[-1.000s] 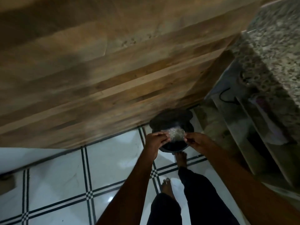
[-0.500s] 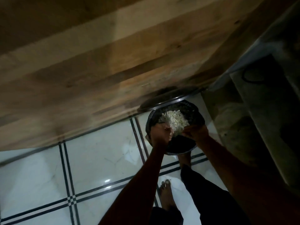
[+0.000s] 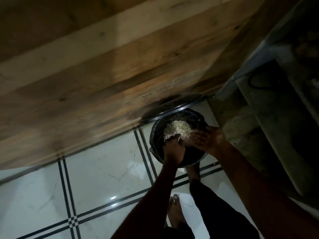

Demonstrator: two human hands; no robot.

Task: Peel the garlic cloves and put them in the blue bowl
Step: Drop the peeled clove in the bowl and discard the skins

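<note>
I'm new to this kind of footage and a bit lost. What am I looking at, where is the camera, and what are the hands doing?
There is no machine here: a person wears a camera on the head, so you look down along their own arms. The left hand and right hand reach over a round dark bin lined with a black bag, which stands on the white tiled floor with dark lines beside a wooden cabinet front. Between the hands is a pale heap of papery scraps, probably garlic peel, being dropped in. The person's bare feet show below. The picture is dim, so finer detail is unclear.
</note>
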